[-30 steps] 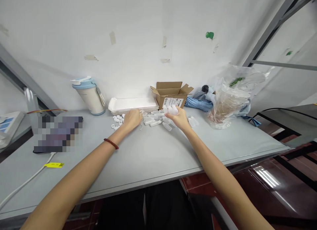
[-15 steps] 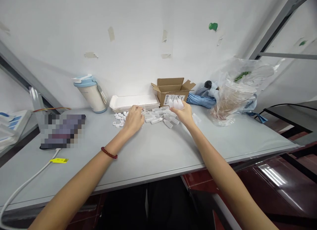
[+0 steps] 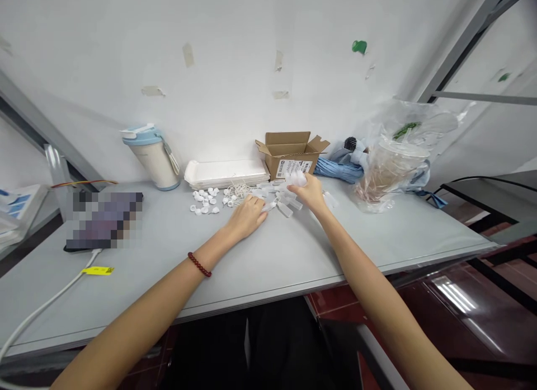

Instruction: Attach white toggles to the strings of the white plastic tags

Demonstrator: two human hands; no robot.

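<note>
Gripping translucent vials (image 3: 296,179) in right hand (image 3: 311,193), grip of left hand (image 3: 246,217) unclear, carton label (image 3: 288,168) illegible

The left hand (image 3: 248,215) is partly hiding the translucent pieces (image 3: 284,209), the dark device (image 3: 104,219) is showing pixelated (too blocky to read), and the left edge is cropping the white cable (image 3: 64,291).

"Where is there room around the left hand (image 3: 248,215)?"
"At six o'clock: bare tabletop (image 3: 268,264) reaches the near edge."
"Obstacles ahead?"
"White caps (image 3: 203,201) near ten, a flat white stack (image 3: 229,173) at eleven, an open cardboard box (image 3: 289,151) at one. Clear tubes (image 3: 284,207) and the right hand (image 3: 307,191) crowd two."
"And three?"
"The right forearm (image 3: 363,267) crosses there; beyond it, more bare tabletop."
</note>
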